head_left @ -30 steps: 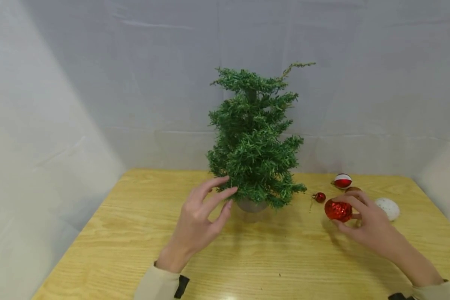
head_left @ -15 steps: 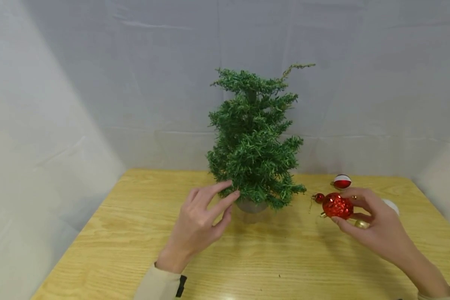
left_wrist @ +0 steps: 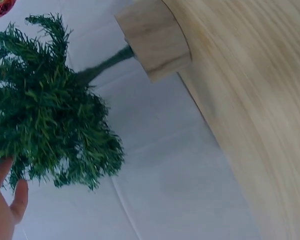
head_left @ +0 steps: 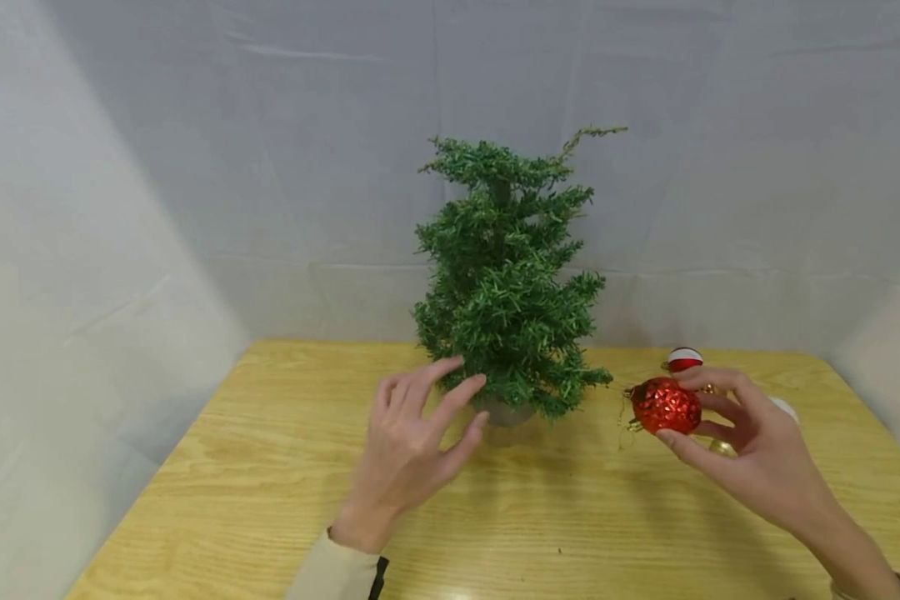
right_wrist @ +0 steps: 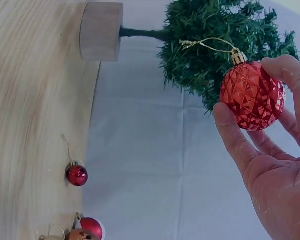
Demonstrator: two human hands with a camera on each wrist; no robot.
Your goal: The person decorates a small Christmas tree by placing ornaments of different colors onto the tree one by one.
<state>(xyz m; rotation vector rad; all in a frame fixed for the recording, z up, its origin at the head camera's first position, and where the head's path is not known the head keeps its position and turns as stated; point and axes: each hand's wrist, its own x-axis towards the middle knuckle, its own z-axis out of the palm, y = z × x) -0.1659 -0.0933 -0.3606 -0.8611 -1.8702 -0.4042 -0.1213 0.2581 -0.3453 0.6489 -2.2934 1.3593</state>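
A faceted red bauble (head_left: 666, 406) with a gold cap is pinched between the thumb and fingers of my right hand (head_left: 768, 458), held above the table. In the right wrist view, a thin gold loop trails from the cap of the red bauble (right_wrist: 252, 95). The small green artificial Christmas tree (head_left: 510, 292) stands upright on a round wooden base (right_wrist: 101, 32). By its lower left branches is my left hand (head_left: 408, 442), fingers spread and loosely bent, holding nothing. Whether its fingertips touch the needles I cannot tell.
Behind and right of the bauble lie a red-and-white bauble (head_left: 685, 358), a white ball (head_left: 784, 408) and a gold ball (head_left: 722, 448), partly hidden by my right hand. A small red ball (right_wrist: 77, 175) lies nearby. Pale cloth (head_left: 307, 167) hangs behind the wooden table (head_left: 270, 467).
My right hand has lifted the red bauble off the table area and moved it slightly left, turning its cap toward the tree. My left hand has shifted slightly right.
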